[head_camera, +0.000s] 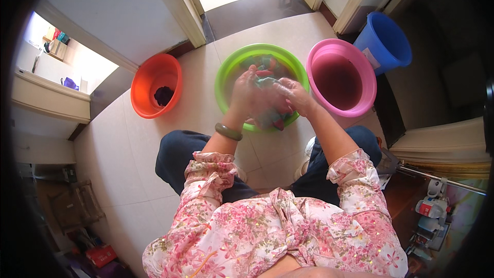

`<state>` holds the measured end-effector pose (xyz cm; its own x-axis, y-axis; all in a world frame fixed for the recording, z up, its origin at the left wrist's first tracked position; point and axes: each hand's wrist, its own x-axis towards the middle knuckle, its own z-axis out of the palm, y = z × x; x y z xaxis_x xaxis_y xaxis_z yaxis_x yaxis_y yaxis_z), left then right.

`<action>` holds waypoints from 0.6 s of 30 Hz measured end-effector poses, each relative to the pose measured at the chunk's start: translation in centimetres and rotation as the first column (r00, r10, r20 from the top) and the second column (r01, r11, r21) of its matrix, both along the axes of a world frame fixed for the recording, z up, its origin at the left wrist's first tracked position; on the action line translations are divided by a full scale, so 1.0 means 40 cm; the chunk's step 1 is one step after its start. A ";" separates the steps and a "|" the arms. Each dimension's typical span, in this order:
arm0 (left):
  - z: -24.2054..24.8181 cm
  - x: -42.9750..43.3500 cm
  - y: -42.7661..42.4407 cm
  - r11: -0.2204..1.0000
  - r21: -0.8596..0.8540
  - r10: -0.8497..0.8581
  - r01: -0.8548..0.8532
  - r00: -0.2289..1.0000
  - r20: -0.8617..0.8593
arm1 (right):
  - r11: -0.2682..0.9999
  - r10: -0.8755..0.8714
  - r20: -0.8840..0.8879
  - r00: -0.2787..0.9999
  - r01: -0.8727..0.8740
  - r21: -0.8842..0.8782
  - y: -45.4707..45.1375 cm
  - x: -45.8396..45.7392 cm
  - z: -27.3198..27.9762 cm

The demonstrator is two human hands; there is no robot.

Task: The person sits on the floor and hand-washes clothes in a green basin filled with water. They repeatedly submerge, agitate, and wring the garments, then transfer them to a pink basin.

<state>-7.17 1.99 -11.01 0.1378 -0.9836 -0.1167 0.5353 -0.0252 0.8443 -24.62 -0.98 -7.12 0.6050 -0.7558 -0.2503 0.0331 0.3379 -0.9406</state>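
Both of my hands are over a lime-green plastic basin (223, 96) on the tiled floor. My left hand (244, 88), with a dark bangle on its wrist, grips one side of a wet red-and-green cloth (270, 102). My right hand (295, 94) holds the other side, its fingers wet and curled into the fabric. Part of the cloth hangs towards the basin's near rim, blurred. Behind my hands, more patterned fabric (266, 61) lies in cloudy water in the basin.
A pink basin (369, 85) of dark reddish water stands against the green one's right side, with a blue bucket (362, 56) behind it. To the left, an orange basin (139, 96) holds a dark cloth (164, 95). Bottles (428, 208) stand on a surface at lower right.
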 end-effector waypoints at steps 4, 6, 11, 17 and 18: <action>-0.010 -0.003 -0.015 0.997 0.046 -0.078 0.067 0.950 0.301 | 0.964 -0.227 0.251 0.941 0.181 0.194 -0.007 -0.006 -0.014; 0.021 -0.041 -0.002 0.991 0.036 -0.131 0.128 0.903 0.408 | 0.951 -0.308 0.114 0.944 0.309 0.011 -0.009 -0.008 -0.005; 0.096 -0.161 0.066 0.961 -0.271 0.222 0.049 0.441 0.870 | 0.922 -0.374 -0.093 0.923 0.381 0.067 0.017 0.034 0.002; 0.088 -0.179 0.061 0.950 -0.202 0.280 -0.237 0.367 0.887 | 0.892 -0.377 -0.025 0.926 0.370 0.258 0.014 0.037 -0.153; 0.084 -0.182 0.062 0.966 -0.189 0.243 -0.176 0.370 0.897 | 0.874 -0.399 0.001 0.917 0.380 0.303 0.001 0.020 -0.183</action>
